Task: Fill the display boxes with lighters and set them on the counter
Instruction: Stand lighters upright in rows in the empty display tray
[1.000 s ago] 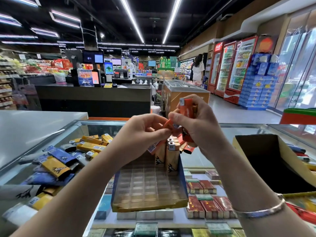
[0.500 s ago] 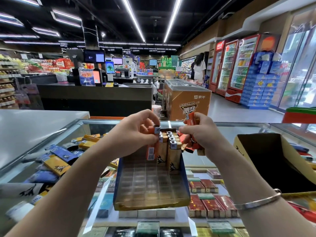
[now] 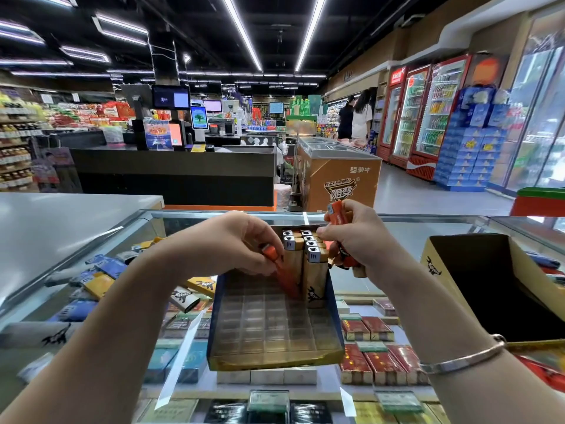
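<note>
A display box (image 3: 275,359) with a clear slotted tray lies on the glass counter (image 3: 428,237) in front of me. Several tan lighters (image 3: 313,264) stand in its far slots. My left hand (image 3: 226,243) pinches an orange lighter (image 3: 282,273) and holds it tilted down into a slot just left of the tan ones. My right hand (image 3: 357,240) grips a bunch of orange lighters (image 3: 336,213) at the box's far right corner.
A loose heap of blue, yellow and grey lighters (image 3: 91,280) lies on the glass at left. An open dark carton (image 3: 489,286) stands at right. Cigarette packs (image 3: 376,356) show under the glass. A grey countertop (image 3: 61,221) sits far left.
My left hand took one orange lighter from the bunch and lowered it into the box. My right hand dropped from chest height to beside the box's far corner.
</note>
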`<action>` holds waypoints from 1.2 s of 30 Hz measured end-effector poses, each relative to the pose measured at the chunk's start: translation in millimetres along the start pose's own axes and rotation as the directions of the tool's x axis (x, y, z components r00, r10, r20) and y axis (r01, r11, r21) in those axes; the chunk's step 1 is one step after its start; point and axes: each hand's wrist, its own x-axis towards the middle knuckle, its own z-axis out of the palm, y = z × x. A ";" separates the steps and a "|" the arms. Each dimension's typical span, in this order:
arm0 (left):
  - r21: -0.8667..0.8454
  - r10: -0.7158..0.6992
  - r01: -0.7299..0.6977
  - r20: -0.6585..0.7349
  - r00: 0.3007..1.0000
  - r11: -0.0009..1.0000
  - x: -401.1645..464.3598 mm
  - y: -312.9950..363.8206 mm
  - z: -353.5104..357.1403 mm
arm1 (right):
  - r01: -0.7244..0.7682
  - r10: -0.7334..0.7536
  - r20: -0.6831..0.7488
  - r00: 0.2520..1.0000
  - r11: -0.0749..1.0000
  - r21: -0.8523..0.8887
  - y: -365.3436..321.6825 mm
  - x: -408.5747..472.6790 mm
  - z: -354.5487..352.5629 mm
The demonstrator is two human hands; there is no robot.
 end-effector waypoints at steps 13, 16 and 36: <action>0.331 0.174 -0.080 -0.266 0.948 0.940 3.6 -7.7 4.3 | -0.056 0.055 0.015 0.998 0.996 0.073 0.9 -0.1 -1.6; 0.380 0.199 -0.074 -0.301 0.933 0.922 2.0 -8.5 2.3 | -0.084 0.081 0.033 0.996 0.991 0.100 1.3 1.0 -2.0; 0.527 0.357 -0.118 -0.378 0.854 0.841 11.3 -14.1 16.7 | -0.085 0.083 0.038 0.996 0.995 0.052 2.6 1.9 -2.2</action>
